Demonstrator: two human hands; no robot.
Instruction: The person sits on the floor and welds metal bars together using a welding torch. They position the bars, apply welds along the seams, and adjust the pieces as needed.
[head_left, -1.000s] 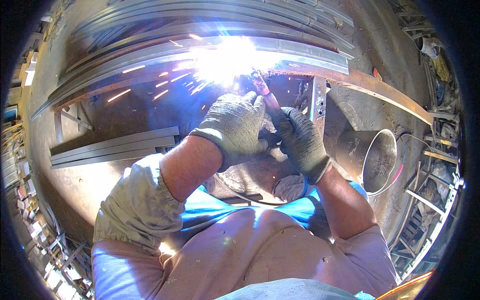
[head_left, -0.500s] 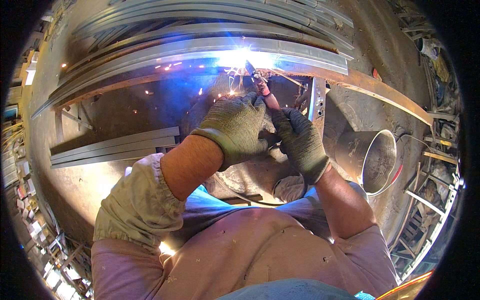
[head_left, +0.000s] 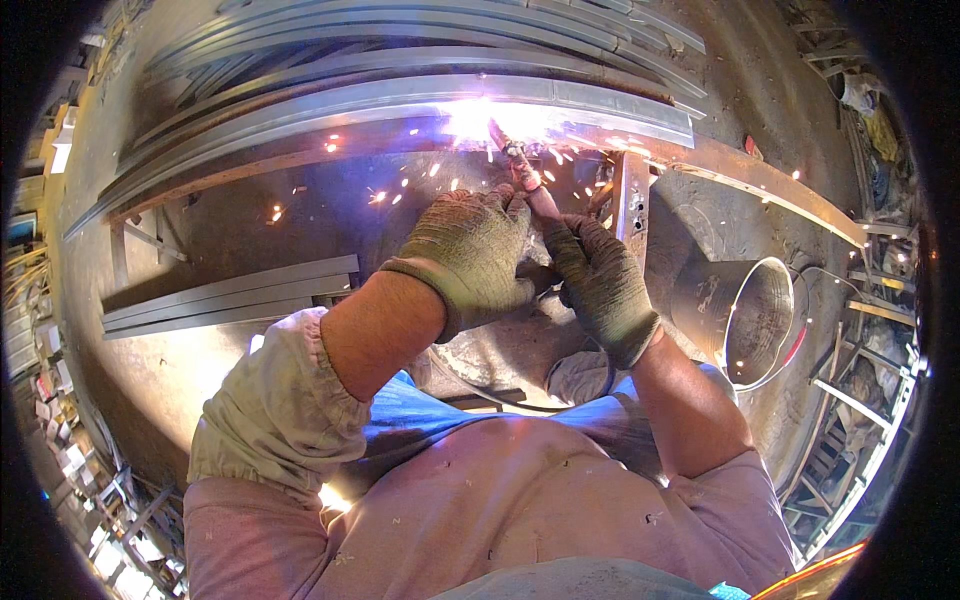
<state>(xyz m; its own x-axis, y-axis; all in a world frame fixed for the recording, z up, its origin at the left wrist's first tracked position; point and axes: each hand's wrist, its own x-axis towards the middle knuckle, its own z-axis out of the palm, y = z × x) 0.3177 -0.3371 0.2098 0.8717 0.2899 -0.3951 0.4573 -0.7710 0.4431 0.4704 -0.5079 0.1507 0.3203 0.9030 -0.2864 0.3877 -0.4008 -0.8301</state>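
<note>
A welding torch points away from me, its nozzle at a bright white arc on the front side of a long grey metal profile. My gloved right hand is closed round the torch's handle. My gloved left hand sits just left of the torch with curled fingers near its neck. Whether those fingers grip the torch or only rest against it is hidden. Glare covers the spot being welded, and sparks fly out to both sides. Beneath the profile runs a rusty steel beam.
More long metal profiles lie beyond the beam. Several short grey bars are stacked at the left. An upright steel post stands right of the torch. A wide metal cylinder lies at the right, with a cable beside it.
The arc's glare has shifted slightly left and turned from blue to violet. Sparks now spread farther right. Both hands stay nearly in place.
</note>
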